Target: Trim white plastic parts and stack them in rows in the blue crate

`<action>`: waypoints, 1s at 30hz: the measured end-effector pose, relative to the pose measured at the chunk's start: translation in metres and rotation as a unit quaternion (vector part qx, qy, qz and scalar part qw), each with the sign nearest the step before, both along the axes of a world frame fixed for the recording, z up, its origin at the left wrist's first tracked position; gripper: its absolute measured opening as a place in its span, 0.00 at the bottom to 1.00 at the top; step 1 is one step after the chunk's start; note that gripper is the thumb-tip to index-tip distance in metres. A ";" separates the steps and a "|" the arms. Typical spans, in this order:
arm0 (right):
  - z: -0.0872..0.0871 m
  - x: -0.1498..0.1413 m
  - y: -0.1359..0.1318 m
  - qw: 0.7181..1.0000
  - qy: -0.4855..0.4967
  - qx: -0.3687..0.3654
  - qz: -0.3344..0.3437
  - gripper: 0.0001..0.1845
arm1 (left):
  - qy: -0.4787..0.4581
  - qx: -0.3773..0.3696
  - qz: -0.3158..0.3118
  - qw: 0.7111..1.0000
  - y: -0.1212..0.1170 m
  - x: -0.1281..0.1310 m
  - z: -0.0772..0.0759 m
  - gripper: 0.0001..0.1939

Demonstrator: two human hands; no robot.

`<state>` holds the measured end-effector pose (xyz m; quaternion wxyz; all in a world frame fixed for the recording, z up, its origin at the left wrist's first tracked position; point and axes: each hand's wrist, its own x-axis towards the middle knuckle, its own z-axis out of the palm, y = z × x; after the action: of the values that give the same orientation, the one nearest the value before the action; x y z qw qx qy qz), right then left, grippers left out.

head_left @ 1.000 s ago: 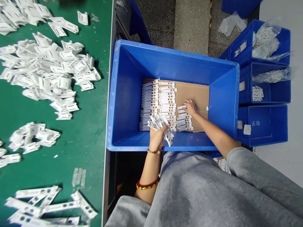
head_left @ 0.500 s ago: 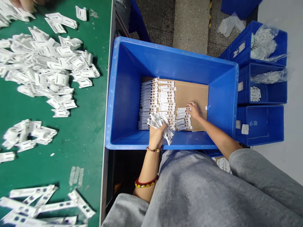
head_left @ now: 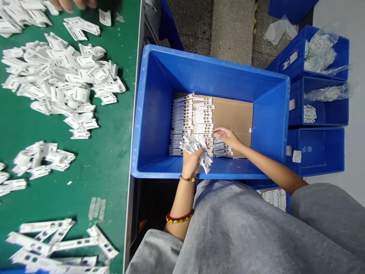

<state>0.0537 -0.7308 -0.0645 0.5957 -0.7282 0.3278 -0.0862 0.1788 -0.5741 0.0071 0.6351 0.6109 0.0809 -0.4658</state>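
Observation:
A large blue bin [head_left: 154, 114] stands beside the green table, lined with brown cardboard [head_left: 234, 114]. Rows of white plastic strips [head_left: 188, 118] lie stacked on the cardboard at the left. My left hand [head_left: 191, 161] is closed round a fanned bundle of white strips [head_left: 198, 146] at the bin's near wall. My right hand [head_left: 226, 136] hovers over the short third row of strips [head_left: 224, 149], fingers spread and slightly curled, holding nothing I can see.
The green table [head_left: 114, 152] at left carries heaps of loose white parts [head_left: 62, 80] and long strips [head_left: 57, 243]. Another person's fingers [head_left: 71, 4] show at the top edge. Smaller blue bins [head_left: 319, 110] with bagged parts stand at right.
My right hand has moved left from the row's far end toward the bundle. My left hand has kept its bundle in place. The other person's fingers have come into view at the top.

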 end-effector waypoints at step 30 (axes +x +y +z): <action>-0.072 0.023 -0.084 0.940 0.245 -0.204 0.121 0.13 | 0.003 0.027 0.042 0.999 -0.004 0.002 0.010 0.21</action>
<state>0.0765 -0.8143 -0.1364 0.3417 -0.8668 0.3482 0.1030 0.1807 -0.5783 0.0170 0.6372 0.6224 0.1204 -0.4384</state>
